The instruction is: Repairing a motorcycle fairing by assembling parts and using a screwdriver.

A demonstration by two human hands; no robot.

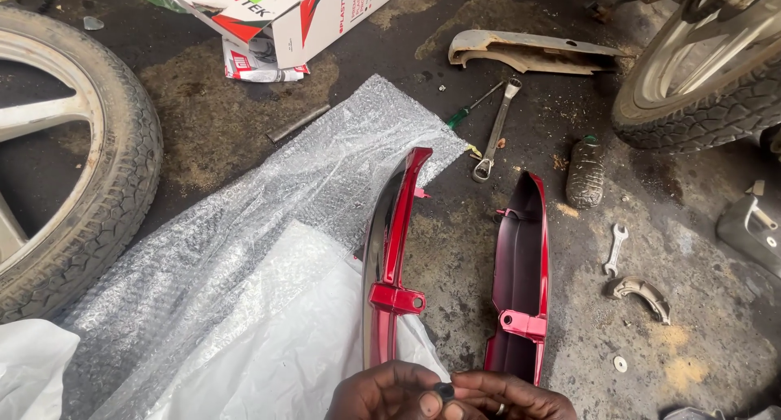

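Both my hands meet at the bottom edge of the view. My left hand (381, 394) and my right hand (511, 397) pinch a small black round part (444, 391) between their fingertips. A ring shows on a finger of my right hand. Just above the hands lie two long red motorcycle body panels, inner sides up. The left panel (392, 253) rests partly on bubble wrap (244, 249). The right panel (525, 282) lies on the bare oily floor.
A wheel with tyre (98, 176) lies at the left, another tyre (700, 102) stands at top right. A cardboard box (285, 13), a combination spanner (495, 135), a screwdriver (472, 107), a small bottle (586, 172), a little spanner (616, 247), a brake shoe (643, 294) and a chain guard (529, 50) litter the floor.
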